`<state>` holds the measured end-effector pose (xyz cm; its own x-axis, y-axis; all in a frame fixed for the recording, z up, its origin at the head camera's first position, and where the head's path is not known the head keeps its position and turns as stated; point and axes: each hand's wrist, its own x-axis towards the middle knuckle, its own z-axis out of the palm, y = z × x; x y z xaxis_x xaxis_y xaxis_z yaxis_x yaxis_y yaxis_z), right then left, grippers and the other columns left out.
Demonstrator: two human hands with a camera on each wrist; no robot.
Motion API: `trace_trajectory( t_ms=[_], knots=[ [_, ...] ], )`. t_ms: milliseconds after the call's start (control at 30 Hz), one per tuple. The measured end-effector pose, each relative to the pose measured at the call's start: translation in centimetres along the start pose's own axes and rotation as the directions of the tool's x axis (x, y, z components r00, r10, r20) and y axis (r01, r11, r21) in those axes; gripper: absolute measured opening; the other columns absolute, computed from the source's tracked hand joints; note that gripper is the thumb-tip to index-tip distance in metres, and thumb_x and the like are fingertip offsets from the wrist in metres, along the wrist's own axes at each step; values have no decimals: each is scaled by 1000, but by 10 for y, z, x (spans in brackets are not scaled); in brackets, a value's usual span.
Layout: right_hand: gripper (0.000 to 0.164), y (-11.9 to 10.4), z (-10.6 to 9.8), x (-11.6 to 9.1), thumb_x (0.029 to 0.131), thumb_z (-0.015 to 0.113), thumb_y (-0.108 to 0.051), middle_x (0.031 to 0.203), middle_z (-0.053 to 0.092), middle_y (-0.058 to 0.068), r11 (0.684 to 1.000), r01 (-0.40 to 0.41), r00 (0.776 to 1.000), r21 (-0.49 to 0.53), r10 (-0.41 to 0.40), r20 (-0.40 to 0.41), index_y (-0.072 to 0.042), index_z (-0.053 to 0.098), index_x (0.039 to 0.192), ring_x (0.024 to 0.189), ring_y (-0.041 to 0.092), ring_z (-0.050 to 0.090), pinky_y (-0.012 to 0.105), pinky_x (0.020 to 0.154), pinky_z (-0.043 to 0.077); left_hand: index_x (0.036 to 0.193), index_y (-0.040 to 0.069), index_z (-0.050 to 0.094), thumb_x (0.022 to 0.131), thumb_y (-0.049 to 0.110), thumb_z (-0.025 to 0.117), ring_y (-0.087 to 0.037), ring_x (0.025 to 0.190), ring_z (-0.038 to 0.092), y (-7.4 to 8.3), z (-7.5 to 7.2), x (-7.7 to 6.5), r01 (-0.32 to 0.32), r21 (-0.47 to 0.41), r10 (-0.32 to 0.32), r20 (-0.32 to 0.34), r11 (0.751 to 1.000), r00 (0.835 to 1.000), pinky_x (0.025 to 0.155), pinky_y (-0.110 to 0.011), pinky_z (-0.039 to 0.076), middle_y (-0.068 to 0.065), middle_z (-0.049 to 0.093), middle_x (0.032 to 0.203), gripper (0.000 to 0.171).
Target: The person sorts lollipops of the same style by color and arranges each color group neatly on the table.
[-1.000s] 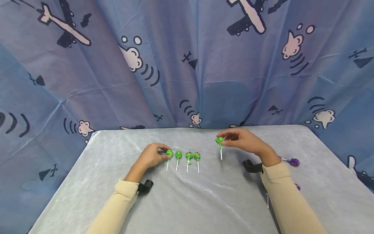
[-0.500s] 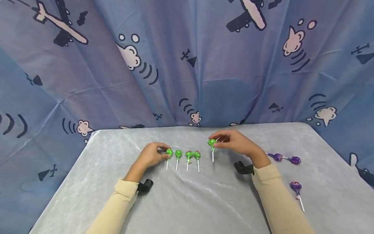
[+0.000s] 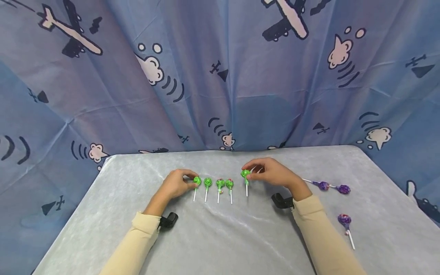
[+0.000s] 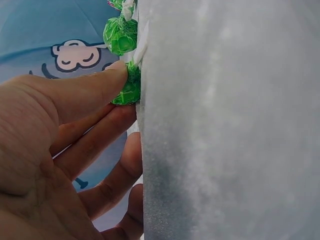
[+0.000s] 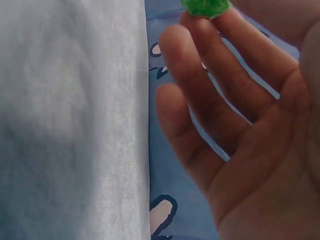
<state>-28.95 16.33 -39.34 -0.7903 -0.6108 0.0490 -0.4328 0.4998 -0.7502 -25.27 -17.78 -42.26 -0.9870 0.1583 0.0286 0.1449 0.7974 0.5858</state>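
Note:
My left hand (image 3: pixel 177 184) pinches the head of the leftmost green lollipop (image 3: pixel 197 180) between thumb and fingers, its white stick pointing toward me on the cloth. In the left wrist view the thumb covers part of that green wrapper (image 4: pixel 129 90). Three more green lollipops (image 3: pixel 207 182) lie to its right in a row, sticks toward me. Right of the row, my right hand (image 3: pixel 271 173) pinches another green lollipop (image 3: pixel 245 174) by its head, stick hanging down. Only the bottom of its green wrapper (image 5: pixel 206 7) shows in the right wrist view, the lower fingers spread loosely.
Two purple lollipops (image 3: pixel 323 186) lie end to end beyond the right wrist. A third purple lollipop (image 3: pixel 345 220) lies nearer, beside the right forearm. A whitish cloth covers the table (image 3: pixel 213 244), and a blue patterned curtain (image 3: pixel 268 118) hangs behind it.
My right hand has moved left and slightly down with its green lollipop, closer to the row. The purple lollipops have come out from behind the right arm. My left hand stays in place.

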Motion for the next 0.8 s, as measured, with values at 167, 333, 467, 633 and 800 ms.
trace_trajectory(
  t_ms=[167, 333, 467, 633, 800],
  knots=[
    [36, 0, 3, 1, 89, 75, -22, 111, 73, 5, 1000, -4, 1000, 1, 4, 10, -7, 70, 121, 93, 17, 65, 39, 88, 53, 110, 22, 76, 83, 24, 81, -23, 101, 68, -2, -1, -1, -3, 6, 3, 3, 1000, 1000, 92, -44, 52, 1, 75, 109, 27],
    [37, -2, 5, 2, 89, 76, -24, 112, 73, 4, 1000, -2, 1000, -9, 2, 25, -8, 70, 122, 94, 17, 65, 38, 87, 53, 110, 21, 76, 83, 24, 81, -22, 100, 68, -2, -3, -2, -3, 11, 3, 3, 1000, 1000, 91, -44, 52, 1, 75, 109, 28],
    [36, -2, 7, 2, 89, 75, -24, 111, 73, 3, 999, -4, 1000, -35, 4, 24, -9, 70, 121, 95, 16, 65, 37, 87, 54, 111, 21, 76, 83, 24, 81, -22, 99, 68, -2, -3, -2, -10, 5, 10, 1, 1000, 1000, 90, -43, 53, 0, 75, 109, 28],
    [34, -1, 10, 1, 90, 74, -23, 114, 73, 4, 998, 9, 999, -68, -6, 41, -7, 70, 120, 95, 16, 66, 36, 88, 55, 110, 21, 76, 83, 23, 82, -20, 96, 68, -3, 0, -2, -3, 7, 3, 2, 1000, 1000, 88, -42, 53, 0, 75, 108, 28],
    [32, -1, 12, 1, 90, 74, -23, 117, 72, 6, 995, 11, 998, -101, -5, 58, -8, 71, 119, 98, 17, 66, 33, 84, 54, 109, 23, 76, 82, 24, 82, -17, 93, 67, -1, 2, -1, 10, 12, -10, -6, 1000, 1000, 86, -40, 52, 2, 75, 107, 27]
  ],
)
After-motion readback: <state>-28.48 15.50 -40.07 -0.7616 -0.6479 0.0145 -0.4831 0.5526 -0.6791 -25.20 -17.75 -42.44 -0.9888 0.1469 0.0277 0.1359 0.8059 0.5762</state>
